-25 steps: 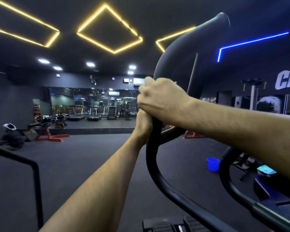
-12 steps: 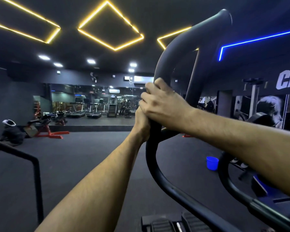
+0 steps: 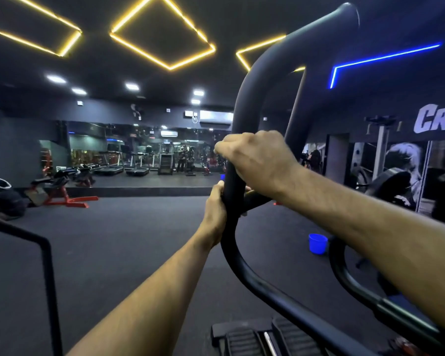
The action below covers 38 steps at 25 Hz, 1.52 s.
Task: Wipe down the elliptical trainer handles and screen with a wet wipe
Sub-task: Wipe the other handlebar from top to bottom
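Head view: right hand and left hand both curl round the upright handle, right above left; wipe unseen. Handle-wiping step, seemingly; next calls for sliding the grip along the bar.

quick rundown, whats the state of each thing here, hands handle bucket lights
right hand: curled round the handle, above the left hand
left hand: grips the handle lower down
handle: upright, held by both hands
wet wipe: not visible, cannot tell
blue bucket: upright on the floor, contents hidden
ceiling light strips: lit
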Available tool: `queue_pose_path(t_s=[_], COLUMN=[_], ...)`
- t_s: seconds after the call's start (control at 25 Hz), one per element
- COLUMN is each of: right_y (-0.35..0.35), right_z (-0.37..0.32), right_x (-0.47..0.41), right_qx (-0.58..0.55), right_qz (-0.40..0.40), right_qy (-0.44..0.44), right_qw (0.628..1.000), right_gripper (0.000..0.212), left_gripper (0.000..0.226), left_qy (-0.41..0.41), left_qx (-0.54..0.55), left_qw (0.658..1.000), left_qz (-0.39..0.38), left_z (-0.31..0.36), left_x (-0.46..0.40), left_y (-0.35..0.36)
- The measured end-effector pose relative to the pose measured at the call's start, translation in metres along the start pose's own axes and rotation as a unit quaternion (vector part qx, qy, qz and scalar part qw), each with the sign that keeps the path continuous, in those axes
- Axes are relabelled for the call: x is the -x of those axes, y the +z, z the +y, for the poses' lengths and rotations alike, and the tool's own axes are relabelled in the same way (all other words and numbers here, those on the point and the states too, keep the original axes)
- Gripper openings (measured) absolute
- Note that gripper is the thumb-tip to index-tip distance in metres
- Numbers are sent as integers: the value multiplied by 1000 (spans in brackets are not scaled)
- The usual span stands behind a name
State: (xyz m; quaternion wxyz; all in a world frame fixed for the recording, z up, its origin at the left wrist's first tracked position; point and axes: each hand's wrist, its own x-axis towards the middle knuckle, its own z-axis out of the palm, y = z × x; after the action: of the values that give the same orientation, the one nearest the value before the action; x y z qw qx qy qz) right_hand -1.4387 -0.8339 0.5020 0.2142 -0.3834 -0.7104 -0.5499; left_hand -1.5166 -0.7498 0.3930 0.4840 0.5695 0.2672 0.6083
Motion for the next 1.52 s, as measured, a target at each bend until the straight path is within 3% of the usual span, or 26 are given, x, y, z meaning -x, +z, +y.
queue_pose_path(t_s=[0.08,0.24,0.36,0.52,0.72,0.92,1.08,1.24,1.36,1.52], right_y=[15,47,63,77,87,85,71,99,120,123], right_z=[-4,-15,-12,-22,-43,-53,-30,-55,-72,-76], right_x=[9,32,44,59,63,61,41,63,87,103], right_qx=[-29,-76,-173,-247,-174,-114,-65,-137,-180,-261], right_qz=[-11,-42,45,69,77,-66,-9,-44,-17,-28], right_qy=[23,5,39,56,73,33,50,89,107,146], right_qw=[999,996,983,965,979,991,997,986,978,954], right_gripper=[17,32,34,32,29,23,35,27,27,37], left_gripper=[32,34,33,27,41,36,53,42,29,34], left_qy=[14,37,55,75,-17,-82,-91,-102,-44,-35], left_qx=[-17,-51,-62,-20,31,-17,-3,4,-58,-2], left_qw=[999,998,997,997,999,996,996,993,997,999], left_qz=[24,18,9,-3,-15,-12,0,58,31,36], left_z=[2,-4,-5,-9,-22,-43,-69,-83,-94,-101], left_x=[0,0,-1,-3,-13,-14,-4,-12,-17,-15], left_y=[2,1,-1,-5,-12,-25,-23,-16,-17,-19])
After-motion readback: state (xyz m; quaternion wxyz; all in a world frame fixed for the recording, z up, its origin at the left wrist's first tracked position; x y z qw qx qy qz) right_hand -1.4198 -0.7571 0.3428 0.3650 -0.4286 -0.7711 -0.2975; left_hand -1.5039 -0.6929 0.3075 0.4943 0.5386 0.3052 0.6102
